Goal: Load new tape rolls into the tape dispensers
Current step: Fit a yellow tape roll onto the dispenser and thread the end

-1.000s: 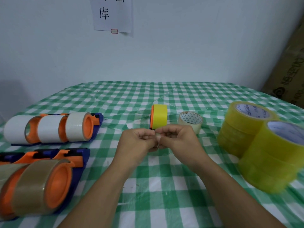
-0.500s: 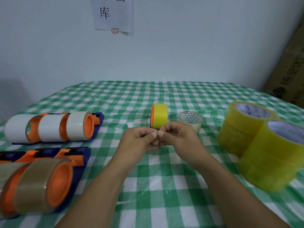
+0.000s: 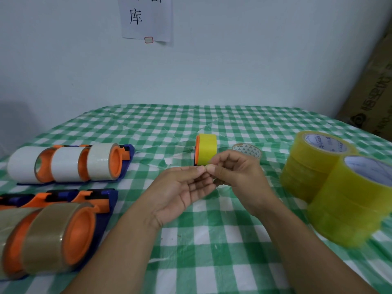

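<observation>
My right hand [image 3: 239,172] pinches a small piece of clear tape [image 3: 212,164] between thumb and fingertips, just above the checked tablecloth [image 3: 212,251]. My left hand [image 3: 180,192] lies palm up beside it, fingers loosely extended, its thumb tip touching my right thumb. Right behind the hands stands a dispenser with an orange hub carrying a yellow tape roll [image 3: 209,148]. A small clear roll [image 3: 247,150] lies flat next to it, partly hidden by my right hand.
Two stacks of yellow tape rolls [image 3: 314,164] [image 3: 356,200] stand at the right. At the left lie blue-and-orange dispensers loaded with white rolls [image 3: 67,164] and brown rolls [image 3: 48,236]. A cardboard box [image 3: 373,98] leans at the far right wall.
My left hand has turned palm up and its fingers have uncurled. My right hand has lifted slightly and still pinches the tape piece.
</observation>
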Available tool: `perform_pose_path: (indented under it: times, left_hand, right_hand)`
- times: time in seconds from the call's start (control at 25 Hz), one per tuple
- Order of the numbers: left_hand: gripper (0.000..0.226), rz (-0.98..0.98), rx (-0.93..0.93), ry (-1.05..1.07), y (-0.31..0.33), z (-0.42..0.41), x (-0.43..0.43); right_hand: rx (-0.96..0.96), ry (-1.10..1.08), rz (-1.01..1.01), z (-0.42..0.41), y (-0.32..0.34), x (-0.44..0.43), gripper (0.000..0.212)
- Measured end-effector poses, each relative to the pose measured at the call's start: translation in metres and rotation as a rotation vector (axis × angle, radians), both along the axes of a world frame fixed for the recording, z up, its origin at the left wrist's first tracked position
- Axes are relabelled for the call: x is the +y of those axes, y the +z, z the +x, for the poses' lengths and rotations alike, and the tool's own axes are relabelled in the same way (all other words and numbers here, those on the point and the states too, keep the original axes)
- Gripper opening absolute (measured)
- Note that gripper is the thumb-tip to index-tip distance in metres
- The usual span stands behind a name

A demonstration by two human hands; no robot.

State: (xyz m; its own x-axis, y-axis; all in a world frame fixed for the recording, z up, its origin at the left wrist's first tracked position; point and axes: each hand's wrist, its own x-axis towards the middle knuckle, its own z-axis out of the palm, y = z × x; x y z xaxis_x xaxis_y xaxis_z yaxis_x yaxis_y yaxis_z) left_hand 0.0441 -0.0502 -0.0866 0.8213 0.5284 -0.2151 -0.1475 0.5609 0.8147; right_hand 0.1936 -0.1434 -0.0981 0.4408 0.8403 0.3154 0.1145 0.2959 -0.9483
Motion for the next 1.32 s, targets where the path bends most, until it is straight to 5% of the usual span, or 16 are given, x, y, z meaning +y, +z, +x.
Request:
perform_pose_path:
  times: [0.24,0.48,0.84,1.0,1.32]
  left_hand:
    - [0.023,-0.056,-0.018,0.081,-0.002,0.004,0.001]
    - [0.011,-0.091,-0.065,-0.002,0.001,0.001,-0.001]
    - [0.015,0.145,0.066,0.022,0.031,0.001,-0.006]
    - [0.015,0.238,0.123,0.029,0.042,0.0,-0.02]
    - [0.016,0.211,0.153,-0.005,0.036,0.0,-0.058]
  right_hand:
    - [-0.107,0.009,0.05,-0.005,-0.002,0.003,0.017]
    - [0.083,0.095,0.085,-0.007,0.002,0.007,0.017]
    - [0.157,0.03,-0.059,-0.013,0.028,-0.004,0.022]
    - [0.219,0.053,-0.084,-0.016,0.039,-0.02,0.006]
    - [0.224,-0.028,-0.143,-0.02,0.037,-0.058,0.011]
